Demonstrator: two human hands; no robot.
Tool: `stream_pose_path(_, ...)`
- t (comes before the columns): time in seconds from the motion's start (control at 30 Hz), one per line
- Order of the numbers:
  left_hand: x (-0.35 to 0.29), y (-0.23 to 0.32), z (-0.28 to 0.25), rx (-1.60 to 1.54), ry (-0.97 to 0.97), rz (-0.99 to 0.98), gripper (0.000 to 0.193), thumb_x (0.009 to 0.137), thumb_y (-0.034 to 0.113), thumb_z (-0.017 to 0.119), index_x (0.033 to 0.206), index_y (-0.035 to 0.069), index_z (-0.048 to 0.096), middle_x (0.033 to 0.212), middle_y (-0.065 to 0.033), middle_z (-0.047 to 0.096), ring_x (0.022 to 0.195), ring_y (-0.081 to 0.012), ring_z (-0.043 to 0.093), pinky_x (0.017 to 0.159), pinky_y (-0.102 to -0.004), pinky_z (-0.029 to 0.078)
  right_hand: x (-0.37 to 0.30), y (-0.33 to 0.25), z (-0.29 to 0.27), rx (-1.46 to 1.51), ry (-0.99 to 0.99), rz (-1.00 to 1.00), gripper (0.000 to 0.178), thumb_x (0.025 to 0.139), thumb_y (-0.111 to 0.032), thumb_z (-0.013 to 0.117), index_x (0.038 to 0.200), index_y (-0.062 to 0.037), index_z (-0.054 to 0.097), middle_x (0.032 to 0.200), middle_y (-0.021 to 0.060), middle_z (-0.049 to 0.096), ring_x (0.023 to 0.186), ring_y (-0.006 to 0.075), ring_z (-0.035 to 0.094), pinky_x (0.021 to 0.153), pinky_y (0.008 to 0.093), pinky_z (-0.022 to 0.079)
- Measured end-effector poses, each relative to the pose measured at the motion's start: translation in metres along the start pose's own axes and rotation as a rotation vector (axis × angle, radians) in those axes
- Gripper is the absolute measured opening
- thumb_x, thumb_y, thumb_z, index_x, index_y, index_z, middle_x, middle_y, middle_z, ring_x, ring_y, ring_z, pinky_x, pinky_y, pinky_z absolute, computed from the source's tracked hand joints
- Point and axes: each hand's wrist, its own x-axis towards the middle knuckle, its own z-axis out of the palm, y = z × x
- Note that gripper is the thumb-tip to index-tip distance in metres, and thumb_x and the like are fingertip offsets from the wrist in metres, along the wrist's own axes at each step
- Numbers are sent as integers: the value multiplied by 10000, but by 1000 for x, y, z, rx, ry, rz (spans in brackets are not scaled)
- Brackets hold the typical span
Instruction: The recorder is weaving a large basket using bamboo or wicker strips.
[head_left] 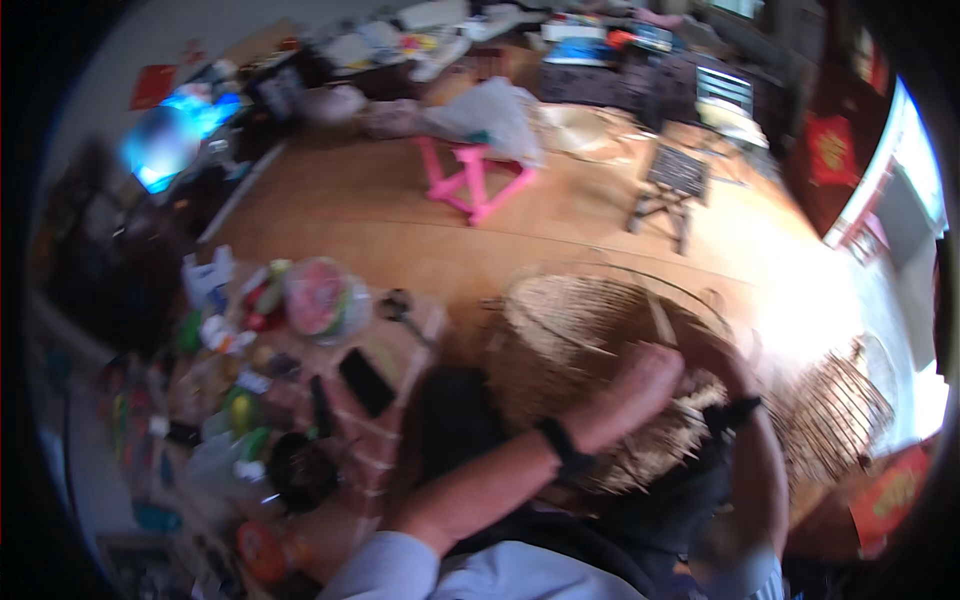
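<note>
A large round woven bamboo basket (pixel 570 330), half-made with loose strips sticking out, lies tilted in front of me. My left hand (pixel 645 375) rests on its weave near the rim, fingers curled over the strips; a dark band sits on that wrist. My right hand (pixel 725 365) is pressed against the basket's right side, mostly hidden behind the weave and the left hand; it also wears a dark wrist strap. Whether either hand grips a single strip is blurred.
A low table (pixel 395 345) on my left carries a phone (pixel 365 382), bottles, a covered bowl (pixel 318 297) and small clutter. A pink stool (pixel 475 180) and a small dark stool (pixel 672 185) stand on the wooden floor. Another wicker frame (pixel 835 410) lies to the right.
</note>
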Motion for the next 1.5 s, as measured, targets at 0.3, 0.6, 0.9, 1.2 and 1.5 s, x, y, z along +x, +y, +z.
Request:
stream_pose_path(0.3, 22, 0, 19, -204, 11, -40, 157, 735, 141, 775, 755, 8, 694, 785, -194, 708, 783, -387, 713, 688, -496, 567, -36, -83, 24, -613, 518, -86, 156, 975, -159, 566, 1011, -7, 576, 1093, 231, 588, 1060, 397, 588, 834, 454, 462)
stream_pose_path(0.6, 54, -31, 4, -575, -672, -171, 347, 653, 271, 865, 880, 30, 763, 658, -56, 672, 582, -202, 581, 540, -374, 455, -106, -103, 77, -350, 646, -195, 287, 807, 77, 687, 1058, -15, 582, 1024, 130, 569, 812, 287, 589, 736, 394, 487)
stream_pose_path(0.9, 65, -52, -1, -712, -1030, -55, 383, 733, 335, 893, 983, 76, 763, 794, 7, 681, 749, -134, 598, 645, -305, 458, -117, -125, 93, -369, 562, -217, 409, 788, 51, 714, 1169, -52, 607, 1102, 83, 560, 755, 185, 534, 620, 299, 439)
stream_pose_path(1.2, 52, -33, 1, -199, -646, 121, 510, 633, 392, 856, 869, -45, 742, 763, -182, 719, 729, -325, 704, 647, -449, 546, -102, -93, 90, -405, 572, -193, 416, 730, 26, 767, 1126, -26, 653, 958, 110, 579, 795, 249, 596, 651, 348, 484)
stream_pose_path(1.5, 9, -12, -6, -166, -175, 65, 219, 611, 146, 730, 733, -28, 680, 753, -247, 684, 787, -427, 697, 721, -512, 544, -95, -125, 71, -101, 419, -39, 312, 674, 63, 763, 971, 29, 675, 868, 83, 569, 743, 187, 604, 622, 299, 478)
